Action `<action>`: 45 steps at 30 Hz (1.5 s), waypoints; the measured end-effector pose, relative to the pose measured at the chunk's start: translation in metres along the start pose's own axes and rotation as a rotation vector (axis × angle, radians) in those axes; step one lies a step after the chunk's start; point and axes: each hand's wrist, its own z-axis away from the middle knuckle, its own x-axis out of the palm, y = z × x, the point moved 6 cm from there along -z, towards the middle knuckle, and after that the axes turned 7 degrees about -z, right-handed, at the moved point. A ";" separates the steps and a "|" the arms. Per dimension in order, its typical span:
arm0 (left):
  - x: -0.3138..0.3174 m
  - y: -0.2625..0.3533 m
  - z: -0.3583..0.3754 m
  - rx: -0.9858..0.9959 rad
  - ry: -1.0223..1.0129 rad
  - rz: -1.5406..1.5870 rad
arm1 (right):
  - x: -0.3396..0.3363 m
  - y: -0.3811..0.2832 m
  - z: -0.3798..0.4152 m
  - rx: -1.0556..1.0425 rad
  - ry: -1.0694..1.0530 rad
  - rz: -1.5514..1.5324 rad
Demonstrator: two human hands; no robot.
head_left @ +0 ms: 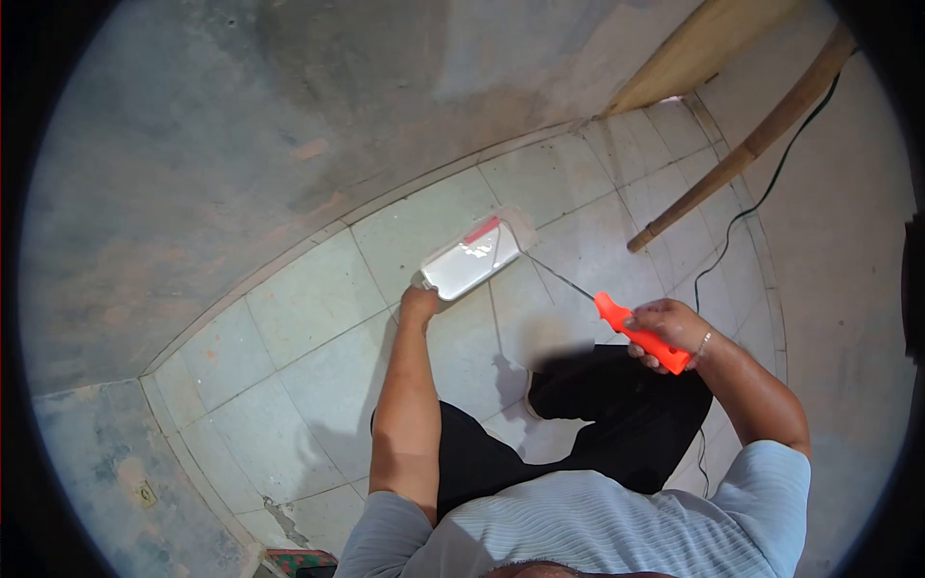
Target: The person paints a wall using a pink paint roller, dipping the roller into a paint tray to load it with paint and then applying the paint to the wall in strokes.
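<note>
My right hand [663,332] is closed around the bright orange handle of a paint roller [644,332]. Its thin metal rod runs forward and left to a tray. A narrow red roller head [483,230] lies in the tray's far part. White liquid that looks like paint fills much of the pale paint tray [525,223], which is on the tiled floor. At the tray's near left corner, my left hand [418,304] grips the edge, its fingers partly hidden.
A patchy, bare grey wall [241,164] rises beyond the floor tiles [318,279]. To the right, a bamboo pole [747,152] slants down to the floor, with a dark cable [737,218] trailing beside it. A wall socket [145,494] is at lower left.
</note>
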 end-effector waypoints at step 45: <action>-0.015 0.036 0.022 0.009 -0.008 -0.012 | -0.124 0.049 0.102 -0.674 -0.111 -0.310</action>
